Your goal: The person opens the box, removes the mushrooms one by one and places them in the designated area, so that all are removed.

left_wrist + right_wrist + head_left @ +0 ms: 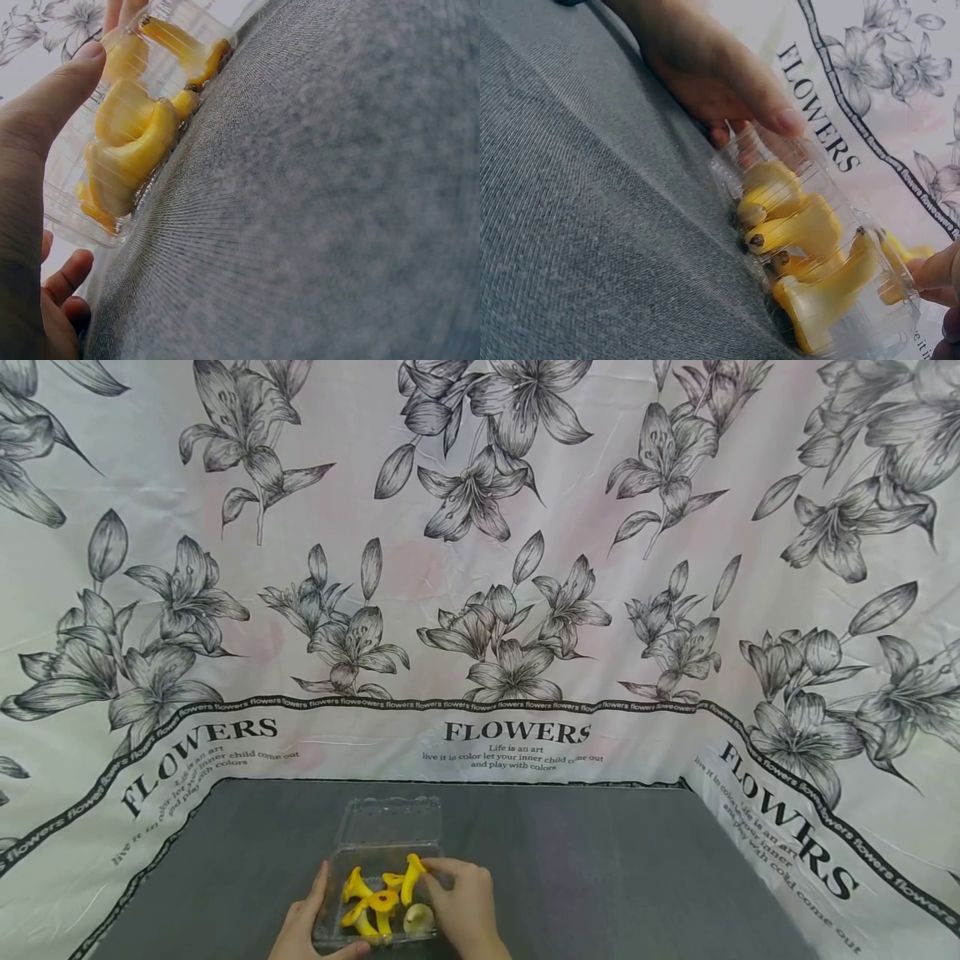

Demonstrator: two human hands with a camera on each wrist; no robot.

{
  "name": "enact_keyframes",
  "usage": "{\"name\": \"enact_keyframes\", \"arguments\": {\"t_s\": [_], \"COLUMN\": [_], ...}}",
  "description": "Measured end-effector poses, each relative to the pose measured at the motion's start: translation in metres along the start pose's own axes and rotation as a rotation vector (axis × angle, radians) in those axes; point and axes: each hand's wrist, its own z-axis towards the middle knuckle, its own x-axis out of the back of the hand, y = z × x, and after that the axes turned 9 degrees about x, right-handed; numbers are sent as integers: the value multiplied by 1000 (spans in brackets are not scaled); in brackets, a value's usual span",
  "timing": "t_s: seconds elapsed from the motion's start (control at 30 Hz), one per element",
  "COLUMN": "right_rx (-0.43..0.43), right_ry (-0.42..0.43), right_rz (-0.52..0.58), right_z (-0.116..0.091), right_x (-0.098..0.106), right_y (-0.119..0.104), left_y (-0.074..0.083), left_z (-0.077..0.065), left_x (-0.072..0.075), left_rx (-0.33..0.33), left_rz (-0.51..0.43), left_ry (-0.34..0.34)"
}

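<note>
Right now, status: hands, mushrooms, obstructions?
Left hand grips clear plastic clamshell at its left side. Right hand pinches one yellow mushroom; other mushrooms inside. Lid open on far side, not blocking.

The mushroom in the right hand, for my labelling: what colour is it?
Yellow; the mushroom shows best in the head view.

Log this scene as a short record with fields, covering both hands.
Container: clear plastic box on the grey surface
Lid: open, on the far side
Contents: several yellow mushrooms
Left hand: grips the box's left side
Right hand: pinches one yellow mushroom at the box's right side
Backdrop: pale cloth, flower prints, "FLOWERS" lettering
</note>
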Motion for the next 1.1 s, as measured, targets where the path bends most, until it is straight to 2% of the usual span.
{"name": "enact_keyframes", "arguments": {"t_s": [0.23,0.37,0.53,0.63,0.87,1.1], "right_rx": [-98,-73,-19,-18,-62,-39], "right_ry": [30,74,147,185,179,223], "right_rz": [123,142,111,84,30,-2], "right_z": [3,5,9,12,18,21], "right_x": [3,8,18,24,42,50], "right_y": [2,4,9,16,35,54], "left_y": [3,4,2,-1,-3,-3], "left_z": [-2,-1,1,2,2,3], "left_x": [1,2,2,1,-1,-1], "left_rx": [19,22,10,5,19,21], "left_rz": [3,0,-6,-8,-6,-8], "left_ry": [-16,-18,-16,-15,-8,-10]}}
